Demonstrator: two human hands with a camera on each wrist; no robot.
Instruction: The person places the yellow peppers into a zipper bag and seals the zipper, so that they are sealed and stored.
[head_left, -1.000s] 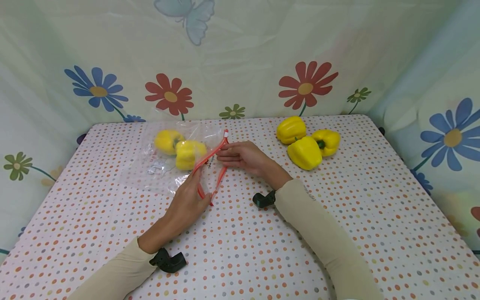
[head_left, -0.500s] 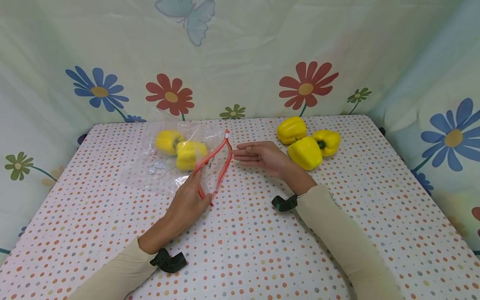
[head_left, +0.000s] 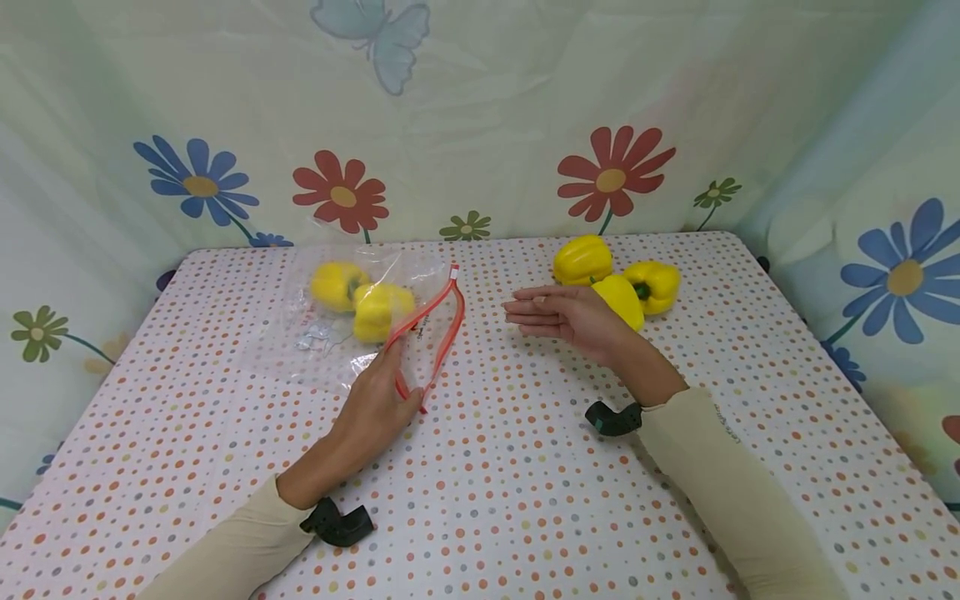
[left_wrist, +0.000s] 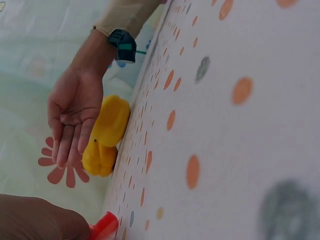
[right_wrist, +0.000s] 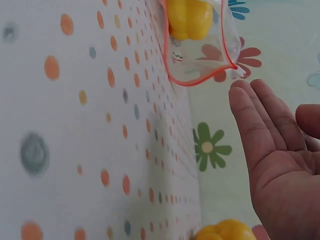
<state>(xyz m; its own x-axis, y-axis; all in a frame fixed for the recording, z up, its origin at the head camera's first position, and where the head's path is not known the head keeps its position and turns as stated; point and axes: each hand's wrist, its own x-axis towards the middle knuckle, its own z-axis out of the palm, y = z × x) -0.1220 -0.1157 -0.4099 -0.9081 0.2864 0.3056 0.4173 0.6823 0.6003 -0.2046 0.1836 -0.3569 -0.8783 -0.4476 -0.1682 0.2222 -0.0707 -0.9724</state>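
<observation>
A clear zip bag (head_left: 315, 367) with a red-orange edge lies at the left of the table, and two yellow bell peppers (head_left: 382, 312) are inside it. My left hand (head_left: 375, 408) pinches the near part of the bag's rim, whose mouth gapes toward the right. In the right wrist view the red rim (right_wrist: 195, 81) frames one of the peppers. My right hand (head_left: 570, 321) holds nothing; its fingers are straight and point left. It is just in front of three yellow bell peppers (head_left: 583, 260) grouped at the back right, partly covering the nearest one.
The table (head_left: 480, 500) has a white cloth with coloured dots. Behind it hangs a flowered curtain (head_left: 480, 125), close to the table's back edge. Each wrist carries a dark camera mount (head_left: 613, 418).
My right hand has drawn away from the bag's mouth and moved right, toward the three loose peppers. My left hand and the bag have stayed nearly still.
</observation>
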